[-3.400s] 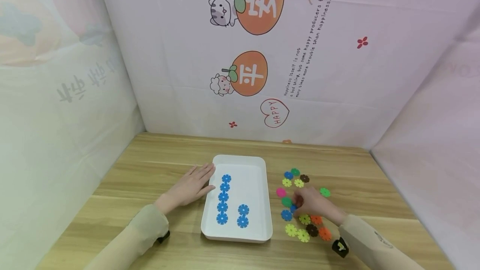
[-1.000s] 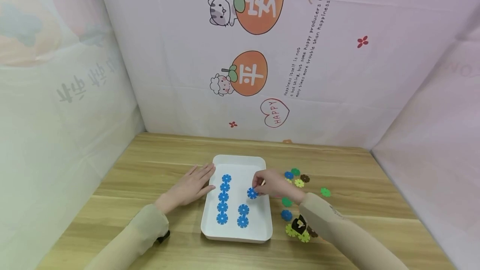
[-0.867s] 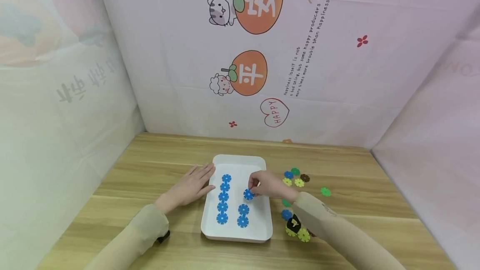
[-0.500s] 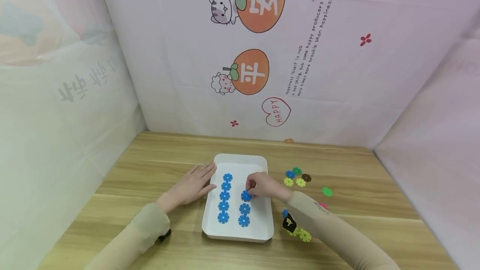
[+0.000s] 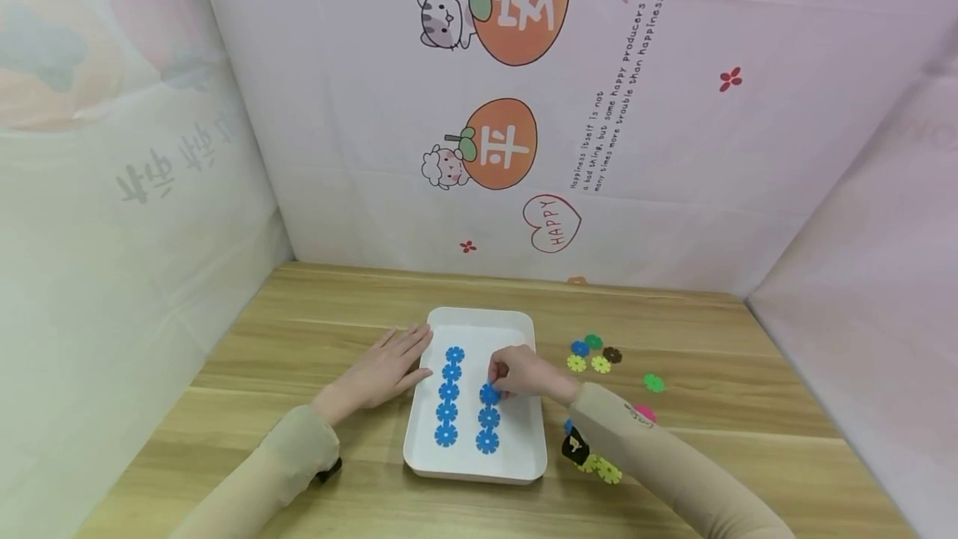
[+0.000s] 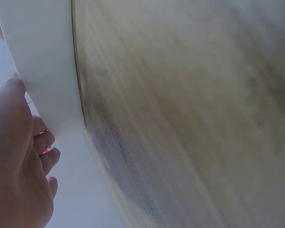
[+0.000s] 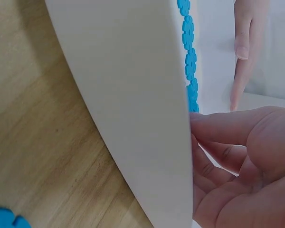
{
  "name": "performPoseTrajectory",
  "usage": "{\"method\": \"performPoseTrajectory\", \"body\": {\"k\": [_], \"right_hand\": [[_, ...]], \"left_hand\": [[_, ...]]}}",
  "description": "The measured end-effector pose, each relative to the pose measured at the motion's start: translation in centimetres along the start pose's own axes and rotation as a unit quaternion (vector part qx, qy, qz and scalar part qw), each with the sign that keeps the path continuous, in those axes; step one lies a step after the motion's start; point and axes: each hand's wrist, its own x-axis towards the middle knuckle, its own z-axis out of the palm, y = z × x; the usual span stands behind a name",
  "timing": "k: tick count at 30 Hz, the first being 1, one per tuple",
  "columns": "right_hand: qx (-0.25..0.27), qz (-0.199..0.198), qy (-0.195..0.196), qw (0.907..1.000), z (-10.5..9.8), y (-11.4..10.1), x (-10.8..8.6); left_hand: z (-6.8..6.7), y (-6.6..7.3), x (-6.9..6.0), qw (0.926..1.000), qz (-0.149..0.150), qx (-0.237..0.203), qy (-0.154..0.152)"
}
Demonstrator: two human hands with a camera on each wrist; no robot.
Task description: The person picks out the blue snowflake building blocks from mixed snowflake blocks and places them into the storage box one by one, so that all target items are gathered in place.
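Observation:
In the head view, my right hand pinches a blue snowflake disc between thumb and forefinger, inside a white tray. That disc sits at the upper end of a short column, right above two other blue discs; it appears to touch the nearer one. A longer column of linked blue discs lies along the tray's left side. My left hand rests on the tray's left rim, fingers straight. In the right wrist view, the tray wall hides most of the pinched disc.
Right of the tray lie loose discs: blue, dark green, brown, yellow, bright green and pink. My right sleeve covers part of this spread. A white printed cloth rises behind the wooden table.
My right hand has picked a blue disc from the loose spread, carried it left into the tray and lowered it to the top of the short column. My left hand has stayed on the rim.

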Motion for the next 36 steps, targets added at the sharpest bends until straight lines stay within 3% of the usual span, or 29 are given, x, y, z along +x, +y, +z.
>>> {"method": "performPoseTrajectory", "body": {"k": [28,36], "right_hand": [[-0.018,0.004,0.018,0.9997,0.13,-0.14,-0.22],[-0.008,0.008,0.020,0.9997,-0.72,-0.18,-0.74]], "left_hand": [[0.03,-0.08,-0.05,0.9999,0.006,0.001,0.008],[-0.03,-0.09,-0.07,1.0000,0.002,-0.001,0.003]]}}
